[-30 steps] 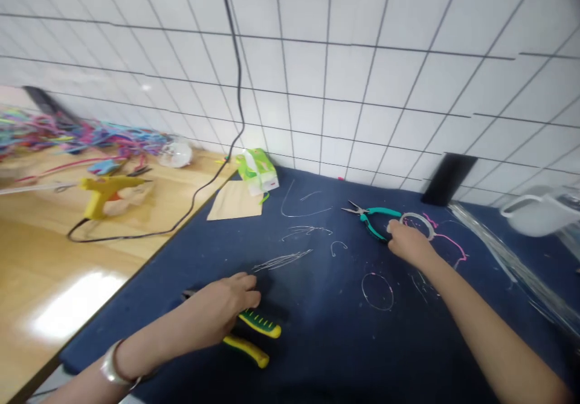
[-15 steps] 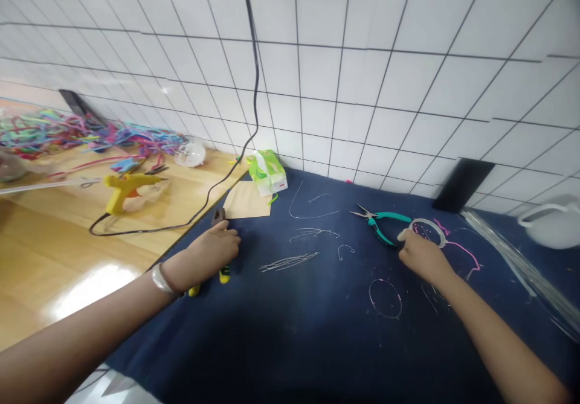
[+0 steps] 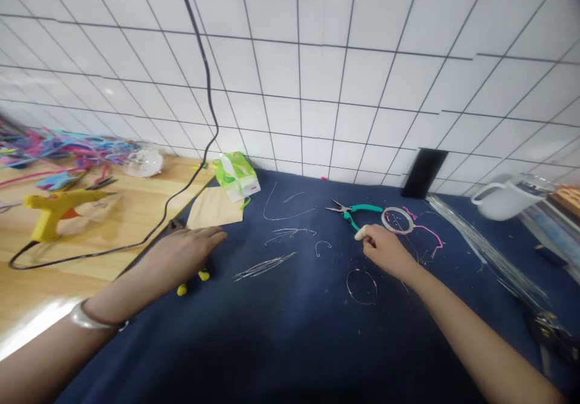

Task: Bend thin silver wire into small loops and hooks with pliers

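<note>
My left hand point(image 3: 190, 250) is over a yellow-handled tool point(image 3: 203, 275) on the dark blue cloth, its fingers stretched out; most of the tool is hidden beneath. My right hand point(image 3: 387, 250) has curled fingers, one with a whitish covering on its tip. That tip is at the lower handle end of the teal needle-nose pliers point(image 3: 348, 212), which lie with parted jaws; whether it touches them, or what the fingers hold, I cannot tell. Between the hands lie a bundle of thin wires point(image 3: 265, 267), bent wires point(image 3: 292, 232) and a hooked wire point(image 3: 322, 247). A wire ring point(image 3: 361, 286) lies below my right hand.
A round dish of pink beads point(image 3: 399, 220), long wires point(image 3: 489, 253) and a white mug point(image 3: 502, 198) are at right. A yellow glue gun point(image 3: 54, 211) with a black cord lies left. A green-white packet point(image 3: 238, 174) sits by the tiled wall point(image 3: 317, 72).
The view has swung right, so things appear farther left. My left hand has flattened out over the yellow-handled tool. My right hand remains near the pliers' handles, slightly nearer the lower one.
</note>
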`<state>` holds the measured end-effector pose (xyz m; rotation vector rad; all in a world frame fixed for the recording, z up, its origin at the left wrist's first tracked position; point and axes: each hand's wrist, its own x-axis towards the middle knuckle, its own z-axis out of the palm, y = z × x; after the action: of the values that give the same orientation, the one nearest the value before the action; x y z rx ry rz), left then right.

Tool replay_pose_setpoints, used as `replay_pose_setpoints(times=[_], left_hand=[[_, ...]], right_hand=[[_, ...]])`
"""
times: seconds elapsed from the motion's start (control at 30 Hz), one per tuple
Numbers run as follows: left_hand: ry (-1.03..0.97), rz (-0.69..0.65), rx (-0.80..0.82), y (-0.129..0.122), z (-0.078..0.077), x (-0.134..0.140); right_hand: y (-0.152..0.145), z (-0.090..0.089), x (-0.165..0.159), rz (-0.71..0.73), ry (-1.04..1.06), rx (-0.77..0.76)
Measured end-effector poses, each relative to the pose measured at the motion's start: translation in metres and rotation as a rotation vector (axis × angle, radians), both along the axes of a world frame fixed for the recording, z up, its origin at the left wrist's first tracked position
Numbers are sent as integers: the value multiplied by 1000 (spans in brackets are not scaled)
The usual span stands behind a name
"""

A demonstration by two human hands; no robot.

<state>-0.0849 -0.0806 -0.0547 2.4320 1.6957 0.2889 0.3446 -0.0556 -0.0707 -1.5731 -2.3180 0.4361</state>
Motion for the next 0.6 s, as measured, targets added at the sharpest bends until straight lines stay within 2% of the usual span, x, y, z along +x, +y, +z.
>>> replay_pose_setpoints(times=[0.07,0.13,0.2,0.27,0.33,0.4,0.47,0.53,0.6], left_hand=[[-82,-89,-84,-3,12,38],[-289,-160,-172,-5,22,83],[-502,-175,-252,-4,26,127],[-687,-199,-379,-1,22,166],[-844,-228,-556,1,11,195],[-977,-203,-704,2,-5,212],[-1061,-138,-795,1,-19,218],[-1100,-70,-848,2,-28,215],[-1150,5,-834,5,-29,206]], right_hand=[[-5,2,-10,71,20,56],[-11,5,-20,142,-34,162],[-19,11,-28,201,-122,294],[-26,17,-33,257,-201,412],[-33,21,-34,307,-230,480],[-37,21,-31,335,-206,490],[-36,18,-26,347,-125,445],[-28,15,-18,328,-4,353],[-12,11,-9,236,77,268]])
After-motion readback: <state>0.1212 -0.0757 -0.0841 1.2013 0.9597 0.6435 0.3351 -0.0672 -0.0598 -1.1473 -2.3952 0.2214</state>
